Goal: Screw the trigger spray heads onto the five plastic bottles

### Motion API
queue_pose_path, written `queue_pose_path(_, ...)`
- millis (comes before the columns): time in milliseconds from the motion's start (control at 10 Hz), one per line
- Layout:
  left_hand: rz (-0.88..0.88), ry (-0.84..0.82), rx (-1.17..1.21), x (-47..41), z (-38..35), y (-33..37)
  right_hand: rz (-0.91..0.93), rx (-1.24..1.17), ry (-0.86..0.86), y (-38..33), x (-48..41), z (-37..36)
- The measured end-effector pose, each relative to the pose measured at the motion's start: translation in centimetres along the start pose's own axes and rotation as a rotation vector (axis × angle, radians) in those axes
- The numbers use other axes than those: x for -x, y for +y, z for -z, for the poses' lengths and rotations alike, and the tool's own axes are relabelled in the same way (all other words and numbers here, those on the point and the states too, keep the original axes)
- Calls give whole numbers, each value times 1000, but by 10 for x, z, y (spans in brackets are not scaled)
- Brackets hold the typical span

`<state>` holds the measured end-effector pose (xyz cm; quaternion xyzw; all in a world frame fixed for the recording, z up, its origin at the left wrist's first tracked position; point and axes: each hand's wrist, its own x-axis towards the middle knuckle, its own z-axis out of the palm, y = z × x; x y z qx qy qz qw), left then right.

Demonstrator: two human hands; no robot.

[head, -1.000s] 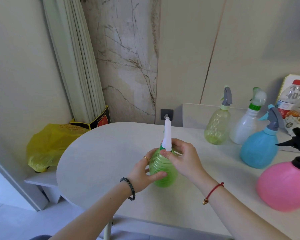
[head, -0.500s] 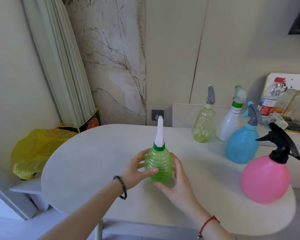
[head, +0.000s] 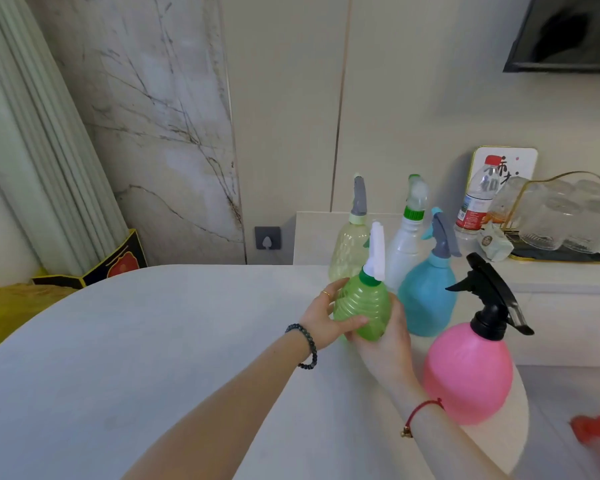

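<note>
A pale, rounded table (head: 146, 358) fills the lower frame of a light-walled room, with cream curtain folds (head: 39, 161) hanging at far left above a yellow bag (head: 0, 317) and a black-and-red carton (head: 118, 265). A veined marble panel (head: 160, 126) rises behind, a grey wall socket (head: 267, 238) sits just above the tabletop's far edge, and the corner of a dark screen (head: 565, 32) shows at upper right.

Near the table's centre-right, the left hand (head: 321, 318), wearing a ring and a dark bead bracelet, wraps its fingers and thumb around the left side of a green ribbed bottle (head: 362, 308). The right hand (head: 387, 341), with a red cord at the wrist, cups the same bottle from below and from the right, so both hands are closed on it. The bottle carries a white spray head (head: 376, 252) on a green collar and leans slightly; whether its base touches the table cannot be told.

Just behind stand a pale yellow bottle (head: 347, 251) with a grey head, a white bottle (head: 404, 251) with a green collar and a blue bottle (head: 428, 299) with a grey trigger. A pink round bottle (head: 468, 372) with a black trigger head stands nearest the table's right edge. On the ledge (head: 551, 275) beyond are a water bottle (head: 475, 202) and a tray of glassware (head: 565, 220).
</note>
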<state>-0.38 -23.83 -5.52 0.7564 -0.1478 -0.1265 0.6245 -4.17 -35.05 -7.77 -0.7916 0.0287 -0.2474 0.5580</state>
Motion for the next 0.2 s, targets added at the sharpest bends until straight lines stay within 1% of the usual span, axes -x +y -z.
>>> queue_pose_path(100,20,7,30,-8,-1,-9,15,23,-1,10,-4,0)
queue_pose_path(200,24,8,14,-8,0,-10,-7,23,-54,10,-10,0)
